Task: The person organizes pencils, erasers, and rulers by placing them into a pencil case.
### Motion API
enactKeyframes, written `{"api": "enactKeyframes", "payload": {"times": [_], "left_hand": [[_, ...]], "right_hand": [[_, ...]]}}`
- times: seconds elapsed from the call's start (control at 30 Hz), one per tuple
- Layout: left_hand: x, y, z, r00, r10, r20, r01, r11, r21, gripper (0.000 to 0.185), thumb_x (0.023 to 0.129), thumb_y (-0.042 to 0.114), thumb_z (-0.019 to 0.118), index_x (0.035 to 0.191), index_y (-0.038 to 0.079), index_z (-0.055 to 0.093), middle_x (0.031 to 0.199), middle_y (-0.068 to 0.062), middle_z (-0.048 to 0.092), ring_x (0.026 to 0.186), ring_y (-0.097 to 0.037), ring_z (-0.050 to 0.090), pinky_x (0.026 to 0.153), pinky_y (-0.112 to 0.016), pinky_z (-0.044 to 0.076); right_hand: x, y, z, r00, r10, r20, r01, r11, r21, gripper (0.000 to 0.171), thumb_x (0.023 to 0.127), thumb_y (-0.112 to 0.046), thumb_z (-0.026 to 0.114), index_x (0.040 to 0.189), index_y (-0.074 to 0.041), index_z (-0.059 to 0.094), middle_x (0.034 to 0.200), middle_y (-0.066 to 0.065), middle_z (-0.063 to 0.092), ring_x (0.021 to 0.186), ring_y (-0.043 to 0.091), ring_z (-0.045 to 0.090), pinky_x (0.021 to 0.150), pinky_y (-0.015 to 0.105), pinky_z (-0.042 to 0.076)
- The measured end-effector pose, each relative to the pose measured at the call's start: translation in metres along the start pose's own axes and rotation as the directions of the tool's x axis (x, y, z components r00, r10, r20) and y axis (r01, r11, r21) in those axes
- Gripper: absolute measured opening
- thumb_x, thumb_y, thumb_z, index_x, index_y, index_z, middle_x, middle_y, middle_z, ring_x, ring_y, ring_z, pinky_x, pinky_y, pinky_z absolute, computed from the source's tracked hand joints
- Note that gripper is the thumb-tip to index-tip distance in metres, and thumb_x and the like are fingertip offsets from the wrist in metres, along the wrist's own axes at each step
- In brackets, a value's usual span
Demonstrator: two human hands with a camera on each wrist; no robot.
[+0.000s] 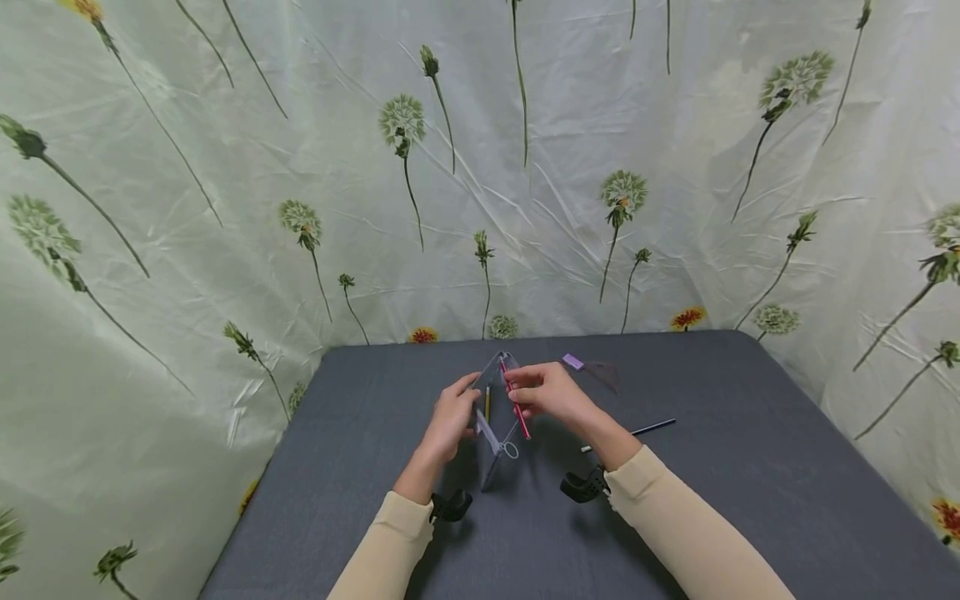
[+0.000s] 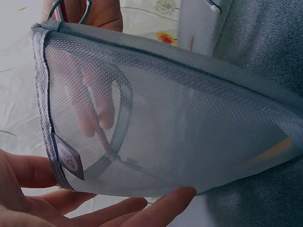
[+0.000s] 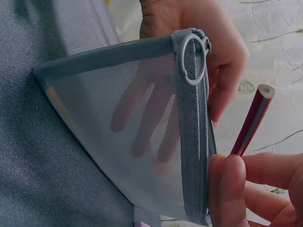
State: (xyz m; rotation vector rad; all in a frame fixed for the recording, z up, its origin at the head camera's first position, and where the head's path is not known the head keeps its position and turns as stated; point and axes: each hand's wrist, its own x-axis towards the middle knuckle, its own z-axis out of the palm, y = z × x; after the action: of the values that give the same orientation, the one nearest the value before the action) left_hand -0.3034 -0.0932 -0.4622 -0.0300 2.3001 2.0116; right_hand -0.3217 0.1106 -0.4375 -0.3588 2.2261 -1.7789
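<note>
We hold the mesh pouch (image 1: 495,417) upright above the grey table (image 1: 750,467), between both hands; our left hand (image 1: 450,421) curls its fingers (image 2: 142,208) round one side of it; our right hand (image 1: 551,392) pinches a red pencil (image 1: 516,404) at the pouch's open top; a yellow pencil (image 2: 274,150) lies inside; a dark pen (image 1: 645,429) lies well apart on the table.

Soft even light — faint shadows, fisheye-bent edges.
</note>
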Motion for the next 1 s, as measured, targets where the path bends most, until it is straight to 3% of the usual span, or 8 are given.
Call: {"api": "enactKeyframes", "payload": {"times": [0.23, 0.57, 0.77, 1.0], "left_hand": [[0.000, 0.000, -0.003, 1.000, -0.003, 0.028, 0.003, 1.000, 0.005, 0.047, 0.103, 0.018, 0.042, 0.148, 0.010, 0.052, 0.139, -0.019, 0.053, 0.112, -0.042, 0.055, 0.069, -0.050, 0.058], [-0.001, 0.000, -0.005, 0.996, -0.035, 0.081, 0.035, 0.999, -0.001, 0.048, 0.104, 0.025, 0.043, 0.151, 0.016, 0.049, 0.134, -0.024, 0.053, 0.108, -0.042, 0.058, 0.068, -0.050, 0.059], [-0.003, 0.001, -0.010, 0.986, -0.069, 0.153, 0.073, 0.997, -0.019, 0.053, 0.105, 0.028, 0.041, 0.156, 0.015, 0.039, 0.151, -0.026, 0.039, 0.112, -0.049, 0.059, 0.069, -0.055, 0.058], [-0.005, 0.000, -0.013, 0.970, -0.100, 0.220, 0.107, 0.994, -0.018, 0.058, 0.107, 0.034, 0.038, 0.160, 0.014, 0.026, 0.152, -0.032, 0.035, 0.101, -0.045, 0.065, 0.069, -0.054, 0.058]], "right_hand": [[0.001, -0.003, 0.007, 1.000, -0.013, -0.026, 0.012, 0.999, -0.045, 0.038, 0.093, -0.006, 0.072, 0.131, -0.005, 0.068, 0.109, 0.016, 0.069, 0.076, 0.024, 0.070, 0.077, 0.049, 0.059], [0.003, -0.006, 0.017, 0.997, 0.003, -0.080, -0.010, 0.996, -0.083, 0.039, 0.090, -0.001, 0.073, 0.128, -0.003, 0.069, 0.101, 0.013, 0.068, 0.069, 0.020, 0.069, 0.067, 0.041, 0.061], [0.004, -0.006, 0.021, 0.994, 0.017, -0.105, -0.026, 0.996, -0.085, 0.039, 0.089, -0.001, 0.074, 0.128, -0.005, 0.070, 0.102, 0.012, 0.068, 0.071, 0.019, 0.070, 0.062, 0.033, 0.060], [0.001, -0.009, 0.024, 0.996, 0.002, -0.093, -0.012, 0.994, -0.107, 0.041, 0.090, -0.001, 0.074, 0.130, -0.004, 0.068, 0.105, 0.014, 0.068, 0.074, 0.020, 0.071, 0.064, 0.034, 0.060]]}}
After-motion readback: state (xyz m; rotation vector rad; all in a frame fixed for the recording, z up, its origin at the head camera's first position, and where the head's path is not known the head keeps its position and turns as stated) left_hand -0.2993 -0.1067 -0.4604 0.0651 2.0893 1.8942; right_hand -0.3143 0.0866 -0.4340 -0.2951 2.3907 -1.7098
